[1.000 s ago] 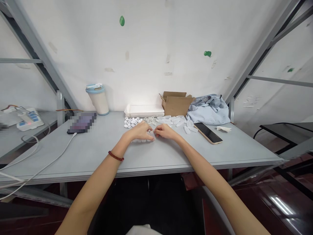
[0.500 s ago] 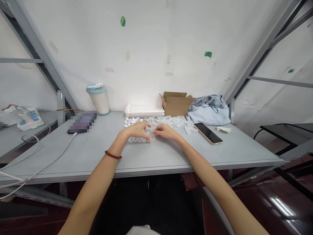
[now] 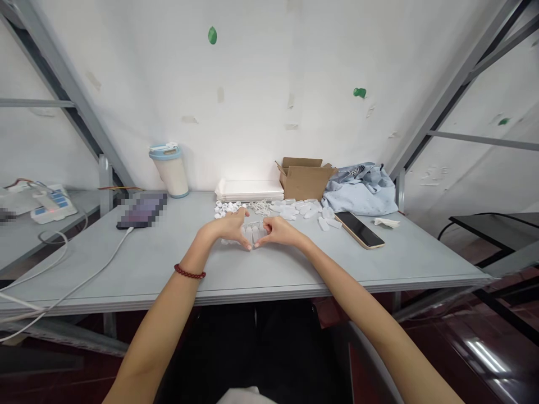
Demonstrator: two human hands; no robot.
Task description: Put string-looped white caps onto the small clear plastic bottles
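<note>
Several translucent plastic tubes (image 3: pixel 254 232) stand side by side in a row on the grey table, between my two hands. My left hand (image 3: pixel 231 229) curves around the row's left side, its thumb and fingers spread apart. On the other side my right hand (image 3: pixel 281 232) bends around the row, with the thumb stretched toward the left thumb and the other fingers curled. Both thumbs are close together at the front of the row. My left hand partly hides more clear pieces. Just behind lie small white caps (image 3: pixel 223 210), thin white pieces (image 3: pixel 260 207) and loose translucent tubes (image 3: pixel 309 209).
At the back are white flat packages (image 3: pixel 250 191), an open cardboard box (image 3: pixel 305 182) and light blue cloth (image 3: pixel 362 191). A phone (image 3: pixel 360 230) and crumpled tissue (image 3: pixel 386 223) lie right. Left are a cup (image 3: pixel 170 173), a blurred device (image 3: pixel 143 211) and its cable (image 3: pixel 99 275).
My right hand has gone from a pinch at a clear piece to a curved shape beside the row. Both thumbs have come forward and closer together; the row shows more clearly.
</note>
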